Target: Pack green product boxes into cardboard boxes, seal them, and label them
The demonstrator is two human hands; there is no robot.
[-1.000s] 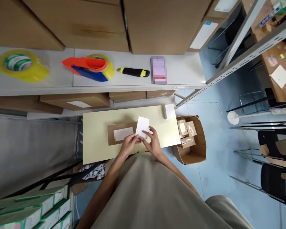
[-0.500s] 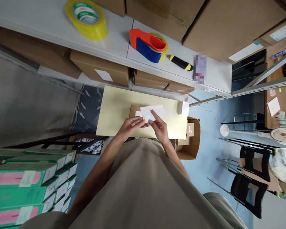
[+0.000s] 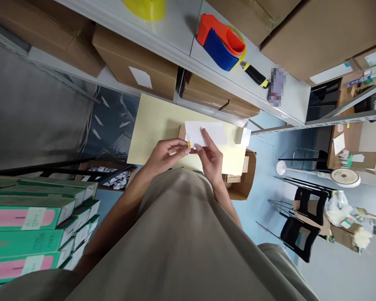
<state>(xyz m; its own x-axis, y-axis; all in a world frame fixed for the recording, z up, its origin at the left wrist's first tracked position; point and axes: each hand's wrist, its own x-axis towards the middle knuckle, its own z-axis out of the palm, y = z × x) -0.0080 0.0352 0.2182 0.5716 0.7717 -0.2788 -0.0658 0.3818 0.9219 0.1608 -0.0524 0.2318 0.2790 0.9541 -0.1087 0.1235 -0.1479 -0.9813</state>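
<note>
White paper in hand: white sheet (image 3: 211,133) just right of the frame's centre, small yellow mark (image 3: 189,144) at its lower left corner, in front of the pale yellow table (image 3: 156,121). Right hand (image 3: 212,162) clamped on it by look, index finger straight across the face, thumb near the lower edge, remaining fingers curled and partly hidden. Left hand (image 3: 166,155) at the marked corner, thumb and index tips close together; whether pinching the paper or only touching its edge, too small to tell. Brown carton (image 3: 181,133) on the table behind the sheet, mostly covered, only a left strip showing. Progress, as a judgement: midway through handling. Done: carton placed on the table, sheet picked up. Left: sheet not yet released, not laid flat on any surface. State of the carton's upper face hidden, so impossible to judge. White box (image 3: 244,136) at the table's right end, apart from both hands. Tape dispenser (image 3: 221,44) and cutter (image 3: 255,75) on the shelf (image 3: 178,39), upper right of centre, both out of the grip and well apart from the work.
</note>
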